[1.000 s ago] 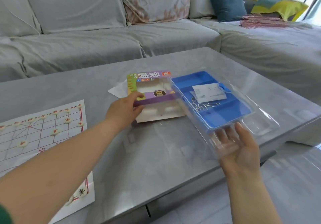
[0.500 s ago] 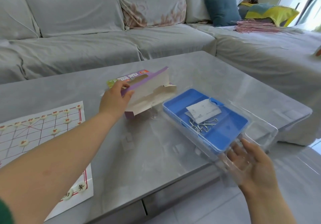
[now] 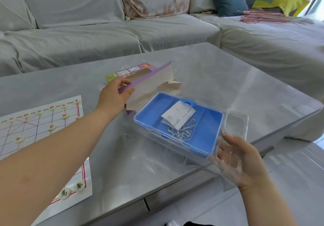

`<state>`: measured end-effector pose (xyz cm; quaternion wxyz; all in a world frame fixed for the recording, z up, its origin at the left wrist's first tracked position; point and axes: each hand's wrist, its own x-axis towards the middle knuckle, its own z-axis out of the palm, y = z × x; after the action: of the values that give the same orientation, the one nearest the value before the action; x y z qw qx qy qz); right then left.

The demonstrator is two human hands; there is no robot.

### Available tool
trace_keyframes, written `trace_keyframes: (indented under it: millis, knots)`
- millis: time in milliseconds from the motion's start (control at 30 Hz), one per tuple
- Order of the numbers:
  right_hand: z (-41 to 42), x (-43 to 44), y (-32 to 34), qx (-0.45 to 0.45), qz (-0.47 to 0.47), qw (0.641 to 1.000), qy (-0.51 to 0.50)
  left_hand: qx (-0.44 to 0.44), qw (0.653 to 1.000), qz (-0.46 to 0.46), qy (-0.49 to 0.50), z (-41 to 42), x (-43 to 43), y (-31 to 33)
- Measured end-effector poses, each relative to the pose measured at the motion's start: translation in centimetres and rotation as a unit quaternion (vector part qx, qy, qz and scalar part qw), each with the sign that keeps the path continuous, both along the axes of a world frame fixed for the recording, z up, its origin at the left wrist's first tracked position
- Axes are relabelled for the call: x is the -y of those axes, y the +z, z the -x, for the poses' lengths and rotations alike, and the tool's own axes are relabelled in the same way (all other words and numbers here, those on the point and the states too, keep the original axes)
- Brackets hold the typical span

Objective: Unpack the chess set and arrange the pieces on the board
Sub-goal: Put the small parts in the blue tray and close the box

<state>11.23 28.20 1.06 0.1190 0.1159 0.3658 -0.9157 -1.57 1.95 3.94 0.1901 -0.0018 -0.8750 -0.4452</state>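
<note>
Over the last second the clear case has come fully out of the cardboard box and swung toward the table's near edge, while the box has tipped from standing to leaning back with its torn mouth open.

The right fingers lie nearly straight and spread, palm up, seen through the case's near corner, which they carry from beneath. Whether the thumb clamps the rim I cannot tell. The left fingers curl over the box's purple top edge with the thumb on the near side, a firm pinch.

The case looks light, stiff and slick, and thin enough to flex, so a grip across both long walls would likely hold better than one corner on a flat palm. Its blue tray holds only a paper slip and loose wire loops, which would slide if it tilts. The box is soft, torn card that will crush under a hard squeeze, so the folded edge is the sensible place to hold it.

The right hand hangs past the table edge. The left hand reaches across it. At far left lies the paper board with round pieces already on it, small, smooth discs best taken by their rims.
</note>
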Motion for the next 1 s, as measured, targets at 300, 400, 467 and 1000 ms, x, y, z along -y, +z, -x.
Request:
trace_keyframes:
  millis: [300, 400, 467, 1000]
  knots:
    - [-0.4, -0.7, -0.5, 0.021, -0.007, 0.999, -0.047, 0.037, 0.998, -0.041, -0.007, -1.1, -0.2, -2.5]
    - [-0.3, -0.3, -0.5, 0.031, -0.007, 0.998, -0.05, 0.075, 0.996, -0.036, -0.005, -1.2, -0.8, -3.2]
    - [-0.1, -0.3, -0.6, 0.036, -0.011, 0.998, -0.056, 0.091, 0.996, -0.02, 0.003, -1.0, -1.2, -3.5]
    - [0.7, 0.6, -1.3, 0.032, -0.025, 0.996, -0.081, 0.108, 0.969, 0.157, -0.159, -1.9, 0.4, -3.3]
